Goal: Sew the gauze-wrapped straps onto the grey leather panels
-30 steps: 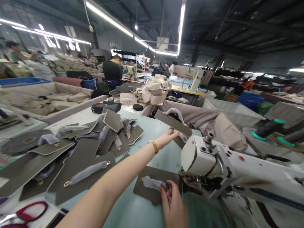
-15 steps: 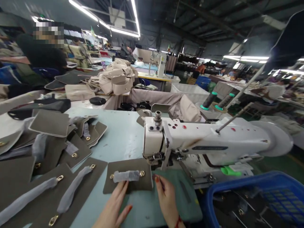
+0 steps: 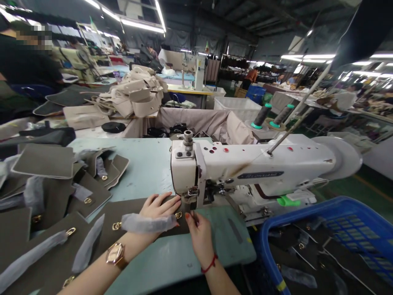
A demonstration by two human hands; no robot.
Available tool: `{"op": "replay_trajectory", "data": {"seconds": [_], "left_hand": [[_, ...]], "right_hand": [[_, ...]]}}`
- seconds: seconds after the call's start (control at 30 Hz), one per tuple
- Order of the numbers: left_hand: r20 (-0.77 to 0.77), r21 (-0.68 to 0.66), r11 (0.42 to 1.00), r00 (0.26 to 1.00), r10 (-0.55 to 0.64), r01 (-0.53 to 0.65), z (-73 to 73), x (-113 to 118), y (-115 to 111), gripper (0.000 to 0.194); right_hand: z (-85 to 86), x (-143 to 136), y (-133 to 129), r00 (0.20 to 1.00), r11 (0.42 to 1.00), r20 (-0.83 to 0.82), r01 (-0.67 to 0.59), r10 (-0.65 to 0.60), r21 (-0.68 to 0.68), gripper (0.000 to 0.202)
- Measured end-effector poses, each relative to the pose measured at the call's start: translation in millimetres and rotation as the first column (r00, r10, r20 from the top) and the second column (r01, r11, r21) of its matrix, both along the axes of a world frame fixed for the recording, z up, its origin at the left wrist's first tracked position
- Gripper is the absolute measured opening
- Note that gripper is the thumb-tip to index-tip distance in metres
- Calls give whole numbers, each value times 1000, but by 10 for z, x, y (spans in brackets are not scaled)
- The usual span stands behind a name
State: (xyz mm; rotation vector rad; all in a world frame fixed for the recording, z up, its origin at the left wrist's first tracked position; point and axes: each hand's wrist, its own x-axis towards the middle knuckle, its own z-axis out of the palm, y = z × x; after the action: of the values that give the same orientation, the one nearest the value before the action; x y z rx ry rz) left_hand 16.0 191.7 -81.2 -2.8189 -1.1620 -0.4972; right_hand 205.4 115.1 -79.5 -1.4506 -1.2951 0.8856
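My left hand (image 3: 156,211) lies flat on a dark grey-brown panel (image 3: 107,221), its fingers stretched toward the needle area of a white sewing machine (image 3: 260,164). A handle wrapped in cloudy plastic (image 3: 144,224) crosses over this hand, and gold-coloured buckles (image 3: 117,225) sit at its two ends. Just under the machine's head, my right hand (image 3: 200,231) is closed in a pinch beside the panel's right edge. What its fingertips hold is too small and dark to make out.
On the left lie several similar panels (image 3: 43,162) with wrapped handles. A blue basket (image 3: 267,250) of such pieces stands at the right. Behind are a pile of beige pieces (image 3: 135,92), thread cones (image 3: 260,116) and a seated person (image 3: 27,61).
The panel has moved left and up against the machine's head. My left hand has gone forward from the handle's lower side to beneath it; my right hand has come up toward the needle.
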Motion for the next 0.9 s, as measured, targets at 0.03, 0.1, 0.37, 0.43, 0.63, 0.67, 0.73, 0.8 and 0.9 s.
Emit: {"op": "replay_trajectory", "data": {"seconds": [0.03, 0.1, 0.37, 0.43, 0.63, 0.67, 0.73, 0.8, 0.9], "left_hand": [[-15, -13, 1000, 1000, 1, -1, 7, 4, 7, 50], [-35, -15, 1000, 999, -14, 13, -12, 2, 28, 51], [11, -33, 999, 1000, -9, 10, -49, -13, 51, 52], [27, -59, 998, 1000, -1, 2, -3, 2, 52, 51], [65, -93, 996, 998, 6, 0, 157, 62, 88, 50], [75, -112, 994, 997, 11, -2, 190, 73, 95, 47], [91, -153, 988, 995, 29, -14, 258, 88, 103, 42], [106, -201, 980, 994, 28, -6, 316, 90, 103, 41], [152, -270, 963, 988, 18, 24, 342, 69, 96, 45]], "right_hand": [[-22, 2, 6, 1000, 1000, -13, -2, 2, -8, 39], [-50, 11, 18, 999, 1000, -45, -12, 12, -17, 39], [-52, 49, 56, 998, 999, -63, -32, 30, -33, 40], [-58, 53, 77, 999, 999, -51, -21, 19, -45, 41], [-35, 72, 161, 999, 995, -35, -35, 32, -91, 42], [-27, 77, 173, 999, 995, -29, -38, 35, -93, 42], [-14, 88, 186, 999, 996, -15, -37, 36, -83, 42], [-8, 100, 178, 999, 997, -3, -41, 41, -68, 41], [-6, 118, 117, 998, 997, 13, -53, 54, -56, 39]]}}
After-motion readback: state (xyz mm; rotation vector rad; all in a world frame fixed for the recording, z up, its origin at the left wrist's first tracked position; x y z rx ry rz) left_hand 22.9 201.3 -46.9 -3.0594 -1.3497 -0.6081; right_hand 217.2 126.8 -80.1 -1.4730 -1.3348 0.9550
